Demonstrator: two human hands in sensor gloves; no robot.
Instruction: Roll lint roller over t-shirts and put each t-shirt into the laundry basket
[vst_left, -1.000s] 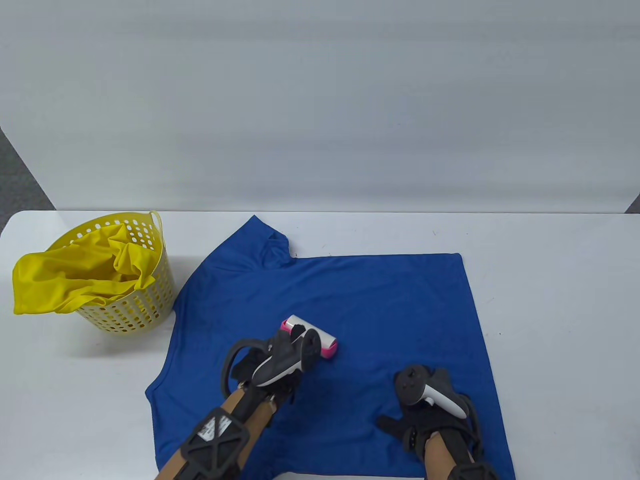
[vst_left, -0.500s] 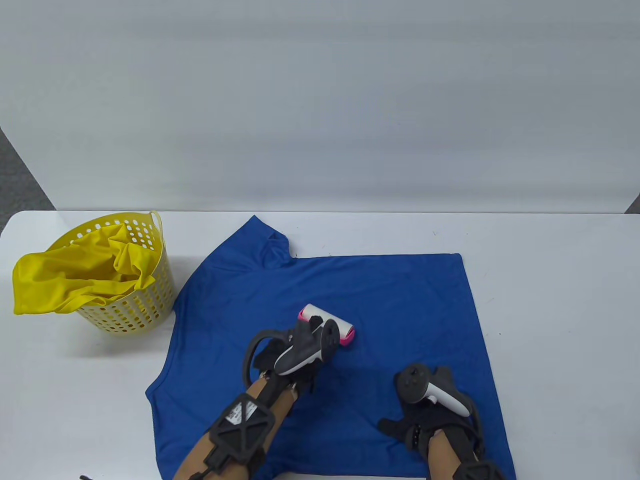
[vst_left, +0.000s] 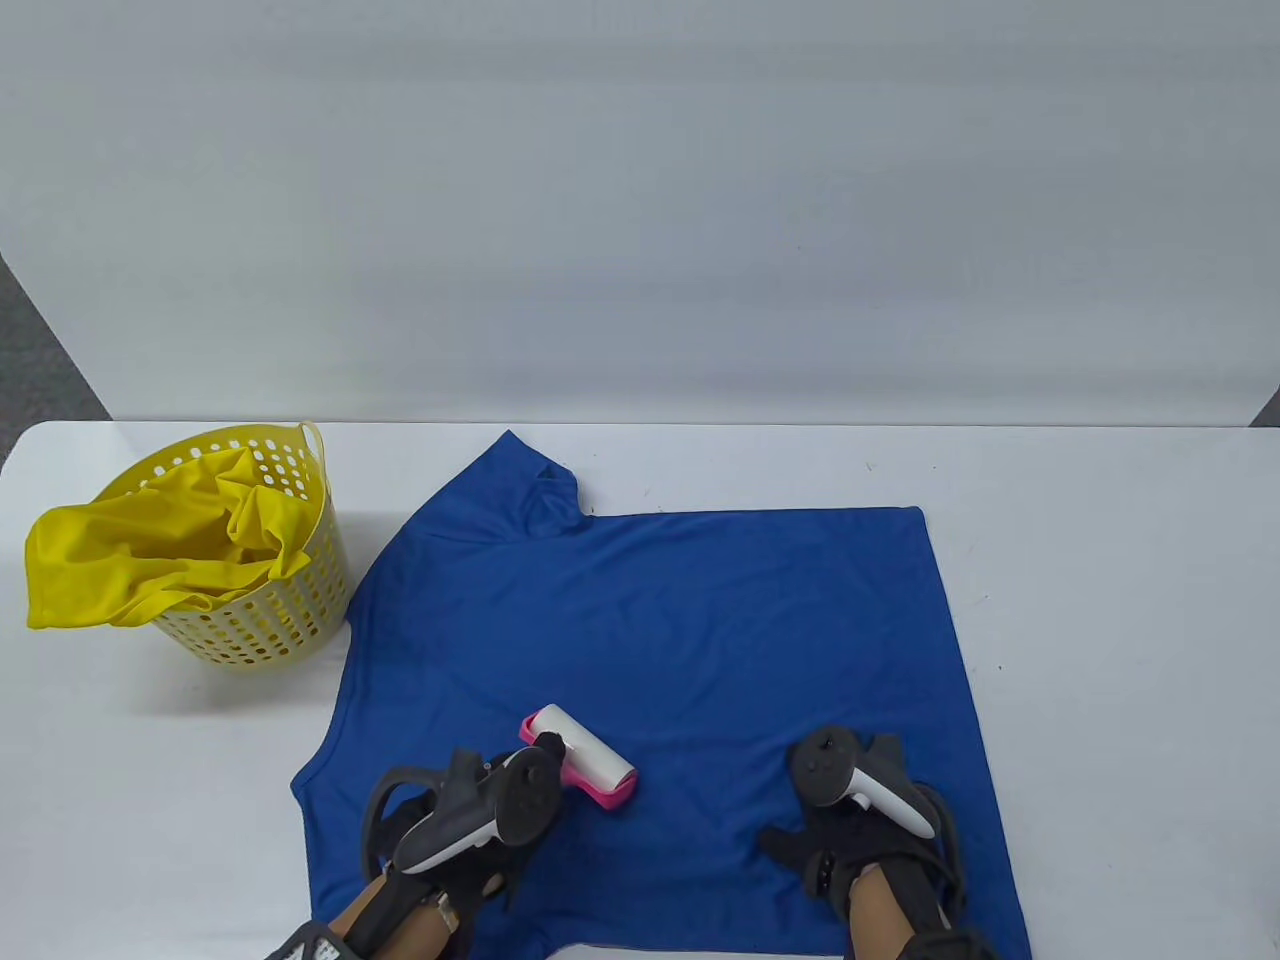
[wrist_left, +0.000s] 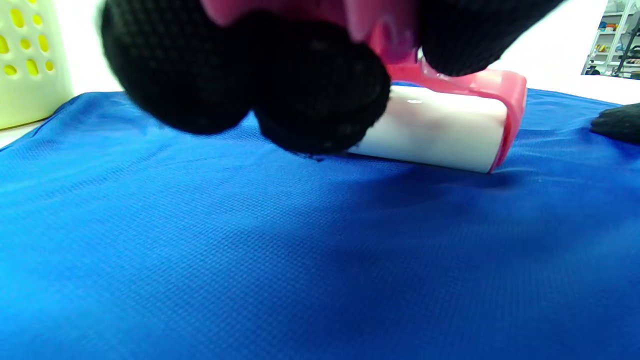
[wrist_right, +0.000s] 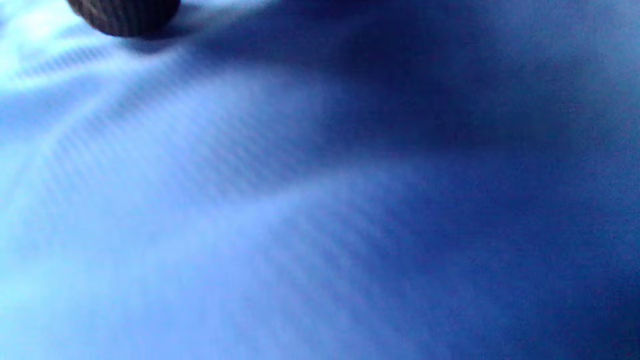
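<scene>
While our left hand (vst_left: 470, 810) grips the roller (vst_left: 585, 765), our flat right hand (vst_left: 850, 835) should pin the shirt (vst_left: 700, 600) nearby so strokes overlap.

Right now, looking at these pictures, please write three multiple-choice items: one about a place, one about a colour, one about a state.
1. Where does the lint roller lie?
A. in the laundry basket
B. on the blue t-shirt
C. on the bare table

2. What colour is the t-shirt in the laundry basket?
A. yellow
B. red
C. blue

3. What is the right hand doing?
A. lifting the basket
B. holding the roller
C. resting flat on the blue t-shirt

Key: 1 B, the roller touches the blue t-shirt under the left hand; 2 A, the yellow t-shirt hangs over the rim; 3 C, its fingers lie spread on the cloth.
</scene>
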